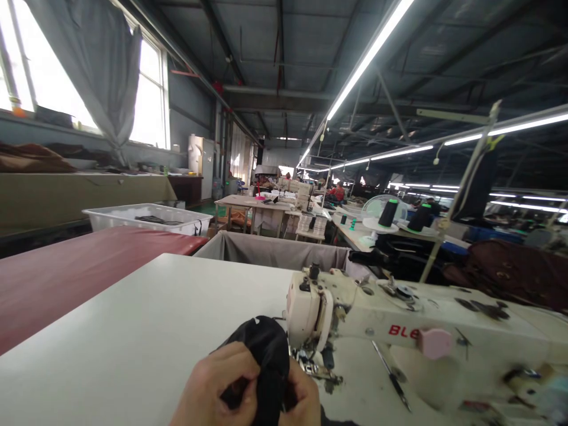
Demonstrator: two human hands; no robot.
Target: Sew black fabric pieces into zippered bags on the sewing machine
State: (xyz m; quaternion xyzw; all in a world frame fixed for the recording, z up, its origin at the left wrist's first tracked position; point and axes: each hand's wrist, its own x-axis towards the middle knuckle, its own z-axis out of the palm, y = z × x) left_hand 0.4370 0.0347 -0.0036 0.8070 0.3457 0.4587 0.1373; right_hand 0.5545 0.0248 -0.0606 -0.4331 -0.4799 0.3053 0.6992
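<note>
My left hand (pixel 212 387) and my right hand (pixel 302 395) are at the bottom edge, both closed on a piece of black fabric (pixel 262 350) that bulges up between them. The fabric sits just left of the needle end of a cream sewing machine (pixel 399 322), which lies across the white table (pixel 133 331). My right hand is nearest the machine's presser foot (pixel 310 367). The lower part of the fabric and my wrists are out of frame.
A dark red table (pixel 66 272) lies to the left, with a white plastic bin (pixel 151 218) behind it. A grey cloth trough (pixel 275 248) hangs beyond the white table. Black thread cones (pixel 390 212) stand at right. Further tables, machines and distant people fill the hall.
</note>
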